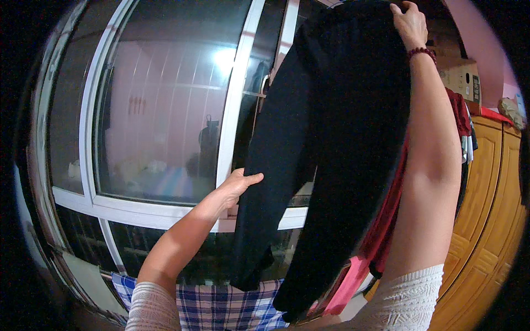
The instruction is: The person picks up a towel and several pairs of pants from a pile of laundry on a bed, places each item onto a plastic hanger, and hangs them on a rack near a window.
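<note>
A pair of dark trousers point(356, 95) hangs upright before me, waist at the top and both legs dangling. My left hand point(239, 185) grips the outer edge of the left-hand trouser leg about halfway down, thumb in front and fingers hidden behind the cloth. Up at the waist's right corner is my right hand point(410, 24), its thumb and fingers closed around the edge of the fabric. A beaded bracelet point(421, 53) circles my right wrist. Whatever holds the waist at the top is mostly out of the picture.
A white-framed window point(238, 95) with reflecting glass stands behind the trousers. Below it hangs a blue checked cloth point(223, 308). Red garments point(387, 219) and a pink cloth point(345, 285) hang at the right. Beyond them is a wooden wardrobe point(482, 186) with a cardboard box point(458, 78) above.
</note>
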`<state>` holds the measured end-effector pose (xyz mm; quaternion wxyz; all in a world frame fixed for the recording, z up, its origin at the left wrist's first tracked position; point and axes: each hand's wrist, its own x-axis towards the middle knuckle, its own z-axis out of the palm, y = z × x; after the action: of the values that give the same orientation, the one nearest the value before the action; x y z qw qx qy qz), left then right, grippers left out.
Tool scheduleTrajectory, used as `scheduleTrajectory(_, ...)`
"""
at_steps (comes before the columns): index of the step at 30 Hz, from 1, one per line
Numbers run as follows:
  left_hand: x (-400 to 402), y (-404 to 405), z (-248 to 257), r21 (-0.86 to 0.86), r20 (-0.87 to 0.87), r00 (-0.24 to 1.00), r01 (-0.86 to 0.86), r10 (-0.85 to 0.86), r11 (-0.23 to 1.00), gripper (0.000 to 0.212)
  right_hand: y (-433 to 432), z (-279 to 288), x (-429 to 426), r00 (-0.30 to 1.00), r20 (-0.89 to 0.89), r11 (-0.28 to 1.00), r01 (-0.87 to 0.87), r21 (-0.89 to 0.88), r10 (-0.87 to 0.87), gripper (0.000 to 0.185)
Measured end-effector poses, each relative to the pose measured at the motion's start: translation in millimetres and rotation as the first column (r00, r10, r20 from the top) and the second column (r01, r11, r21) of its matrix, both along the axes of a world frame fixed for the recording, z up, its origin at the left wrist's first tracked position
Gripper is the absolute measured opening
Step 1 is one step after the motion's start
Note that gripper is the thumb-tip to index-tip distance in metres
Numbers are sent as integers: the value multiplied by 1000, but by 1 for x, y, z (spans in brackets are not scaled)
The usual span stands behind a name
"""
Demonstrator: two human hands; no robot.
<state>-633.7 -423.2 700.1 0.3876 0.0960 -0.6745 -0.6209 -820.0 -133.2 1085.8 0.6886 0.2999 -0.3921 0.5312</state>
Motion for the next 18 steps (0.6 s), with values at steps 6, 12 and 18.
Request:
scheduleTrajectory(6,-4,2,-26,77,-47,995,95,-91,992,41,1,-20,1,999,-3,999,-37,-4,37,61)
scheduleTrajectory(12,15,-11,-46,84,10,998,65,-66,994,40,18,-29,13,969,199,988,131,84,-145,65)
scheduleTrajectory(18,60,-15,-58,-195,168,966,-165,199,967,58,15,-44,52,875,235,902,432,19,-424,53)
